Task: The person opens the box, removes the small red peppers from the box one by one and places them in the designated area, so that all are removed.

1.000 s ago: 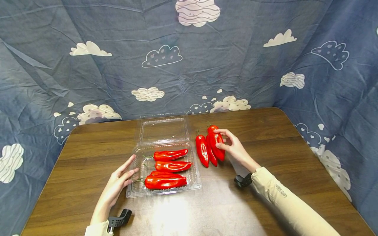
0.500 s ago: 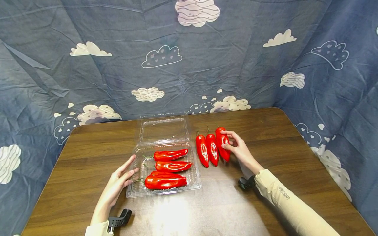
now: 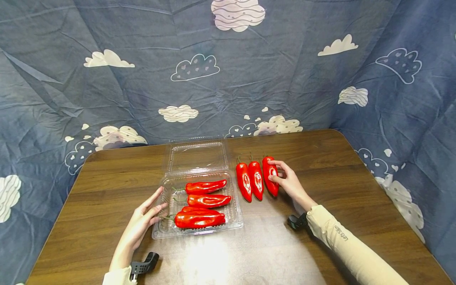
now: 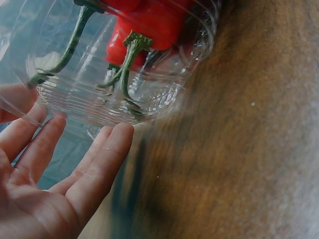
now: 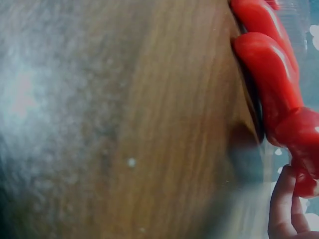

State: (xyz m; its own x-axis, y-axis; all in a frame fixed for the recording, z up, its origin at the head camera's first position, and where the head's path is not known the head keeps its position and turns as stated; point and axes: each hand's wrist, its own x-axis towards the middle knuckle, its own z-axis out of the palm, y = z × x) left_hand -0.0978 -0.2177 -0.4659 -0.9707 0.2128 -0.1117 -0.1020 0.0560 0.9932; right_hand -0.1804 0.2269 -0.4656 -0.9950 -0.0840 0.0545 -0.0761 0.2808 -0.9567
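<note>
My right hand (image 3: 291, 183) pinches a long red pepper (image 3: 268, 169) between thumb and fingertips, right of a middle red pepper (image 3: 255, 181) and a left red pepper (image 3: 244, 182). All three point the same way, stems toward the back. In the right wrist view, fingers (image 5: 282, 206) reach up against the held pepper (image 5: 306, 137). On the left, my left hand (image 3: 137, 221) has its fingers extended against the side wall of a clear plastic clamshell container (image 3: 233, 226). Several red peppers (image 3: 204, 187) lie crosswise inside, their green stems (image 4: 130, 64) toward that hand.
The container's clear lid (image 3: 197, 158) lies folded back behind its tray. A brown wooden table (image 3: 313, 245) carries everything, and a dark blue cloth (image 3: 142, 87) with cloud prints hangs behind it. A black wrist mount (image 3: 296, 221) sits below the right wrist.
My right hand has moved the pepper rightward off the middle one and down beside it, so three now lie in a row. The left hand and the container have stayed put.
</note>
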